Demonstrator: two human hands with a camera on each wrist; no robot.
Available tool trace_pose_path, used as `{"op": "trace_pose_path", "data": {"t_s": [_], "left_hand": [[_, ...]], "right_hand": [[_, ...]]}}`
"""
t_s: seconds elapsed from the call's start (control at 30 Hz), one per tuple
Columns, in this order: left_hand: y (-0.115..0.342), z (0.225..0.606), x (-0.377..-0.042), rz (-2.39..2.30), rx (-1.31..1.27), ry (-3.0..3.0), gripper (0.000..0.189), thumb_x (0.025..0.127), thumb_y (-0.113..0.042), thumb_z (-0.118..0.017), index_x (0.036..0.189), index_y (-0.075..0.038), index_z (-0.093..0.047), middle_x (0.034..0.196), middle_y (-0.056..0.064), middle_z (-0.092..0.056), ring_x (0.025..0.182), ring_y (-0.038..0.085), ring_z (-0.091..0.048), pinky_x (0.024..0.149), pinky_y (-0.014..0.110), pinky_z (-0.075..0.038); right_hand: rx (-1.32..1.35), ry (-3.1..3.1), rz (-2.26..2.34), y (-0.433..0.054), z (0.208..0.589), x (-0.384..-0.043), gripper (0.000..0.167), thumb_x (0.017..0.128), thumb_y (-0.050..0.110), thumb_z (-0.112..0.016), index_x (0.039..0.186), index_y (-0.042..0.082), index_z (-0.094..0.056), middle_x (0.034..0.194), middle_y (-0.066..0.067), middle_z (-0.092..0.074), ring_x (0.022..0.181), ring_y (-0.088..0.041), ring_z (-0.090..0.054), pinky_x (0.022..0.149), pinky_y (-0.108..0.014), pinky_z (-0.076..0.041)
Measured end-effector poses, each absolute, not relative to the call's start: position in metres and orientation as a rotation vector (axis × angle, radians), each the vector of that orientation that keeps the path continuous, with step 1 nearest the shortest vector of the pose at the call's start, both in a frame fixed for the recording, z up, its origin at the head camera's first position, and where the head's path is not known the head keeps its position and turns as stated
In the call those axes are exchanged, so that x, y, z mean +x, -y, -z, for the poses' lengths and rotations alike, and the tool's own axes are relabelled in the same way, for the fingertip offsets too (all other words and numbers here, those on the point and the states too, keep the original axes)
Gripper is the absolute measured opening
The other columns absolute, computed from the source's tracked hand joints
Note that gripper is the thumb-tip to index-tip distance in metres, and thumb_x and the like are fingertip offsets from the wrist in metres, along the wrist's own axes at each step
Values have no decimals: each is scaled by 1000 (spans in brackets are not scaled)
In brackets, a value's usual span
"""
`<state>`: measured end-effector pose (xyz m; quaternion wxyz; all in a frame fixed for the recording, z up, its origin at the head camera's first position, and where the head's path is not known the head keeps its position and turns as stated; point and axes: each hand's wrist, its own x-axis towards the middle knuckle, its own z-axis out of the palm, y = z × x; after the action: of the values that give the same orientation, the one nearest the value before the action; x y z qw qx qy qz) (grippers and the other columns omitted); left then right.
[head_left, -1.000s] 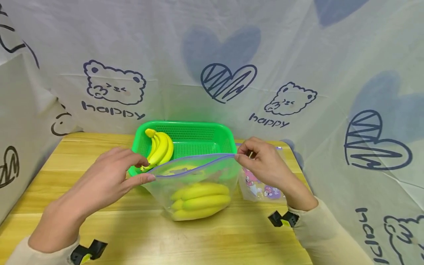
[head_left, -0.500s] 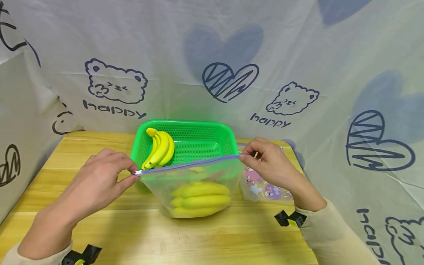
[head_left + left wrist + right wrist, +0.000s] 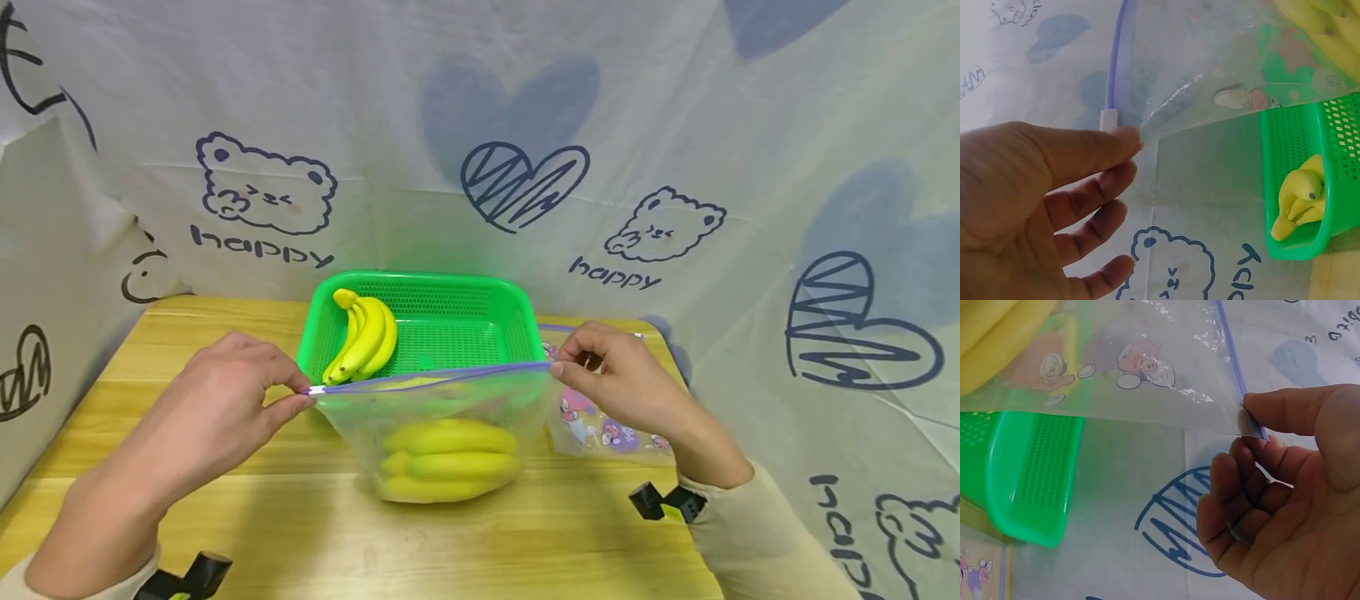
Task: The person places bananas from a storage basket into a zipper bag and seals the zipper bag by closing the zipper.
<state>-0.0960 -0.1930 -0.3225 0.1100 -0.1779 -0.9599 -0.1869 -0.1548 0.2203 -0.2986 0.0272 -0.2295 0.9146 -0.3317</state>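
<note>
A clear zip bag [image 3: 352, 433] with a purple zip strip hangs stretched between my two hands. Inside it lies a bunch of bananas [image 3: 457, 462]. My left hand [image 3: 217, 408] pinches the strip's left end at the white slider [image 3: 1109, 119], thumb against forefinger. At the opposite top corner, my right hand [image 3: 626, 379] pinches the strip between thumb and fingers, as the right wrist view also shows. Cartoon figures [image 3: 1141, 365] are printed on the bag. Behind the bag, a second banana bunch [image 3: 367, 337] sits at the left in a green basket [image 3: 420, 282].
Another printed zip bag [image 3: 600, 429] lies flat on the wooden table [image 3: 450, 554] at the right, partly under my right hand. A pale cloth [image 3: 405, 100] with bear and heart drawings hangs behind and at both sides of the table.
My left hand has moved left to the strip's end, where the white slider now shows. The bag's gaping mouth has been drawn nearly straight. My right hand has shifted slightly right and nearer.
</note>
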Motion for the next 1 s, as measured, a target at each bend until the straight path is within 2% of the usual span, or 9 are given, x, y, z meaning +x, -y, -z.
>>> {"op": "trace_pose_path", "data": {"t_s": [0.23, 0.5, 0.67, 0.8, 1.0], "left_hand": [[191, 330, -96, 525, -539, 2714, 12, 85, -13, -85, 95, -19, -81, 103, 4, -77, 105, 31, -59, 89, 58, -42], [190, 330, -93, 438, -565, 2608, 13, 80, -12, -86, 86, -20, -78, 96, 2, -77, 103, 29, -59, 92, 59, -41], [191, 329, -91, 438, -539, 2631, 12, 81, -10, -83, 86, -20, -78, 96, 3, -77, 105, 31, -60, 96, 63, -40], [189, 329, -91, 449, -521, 2638, 10, 82, -10, -82, 86, -18, -78, 94, 1, -76, 103, 29, -60, 94, 62, -40], [187, 328, -91, 469, -491, 2668, 9, 83, -10, -80, 87, -18, -77, 95, 1, -76, 103, 31, -61, 94, 64, -40]], "right_hand": [[-732, -2885, 964, -220, 307, -159, 10, 102, 16, -69, 92, 17, -70, 93, 3, -65, 84, -17, -59, 78, -30, -51], [-765, -2914, 921, -214, 306, -158, 2, 100, 18, -71, 99, 16, -71, 99, 2, -66, 91, -16, -60, 83, -35, -52], [-827, -2960, 885, -198, 302, -154, 21, 97, 24, -76, 114, 13, -70, 113, -2, -67, 105, -20, -62, 88, -42, -55], [-964, -2988, 845, -172, 300, -149, 29, 95, 27, -78, 118, 10, -70, 116, -4, -68, 108, -23, -63, 92, -44, -55], [-1347, -3163, 613, -127, 307, -145, 29, 92, 28, -80, 110, 8, -70, 105, -5, -68, 103, -28, -63, 93, -48, -49]]}}
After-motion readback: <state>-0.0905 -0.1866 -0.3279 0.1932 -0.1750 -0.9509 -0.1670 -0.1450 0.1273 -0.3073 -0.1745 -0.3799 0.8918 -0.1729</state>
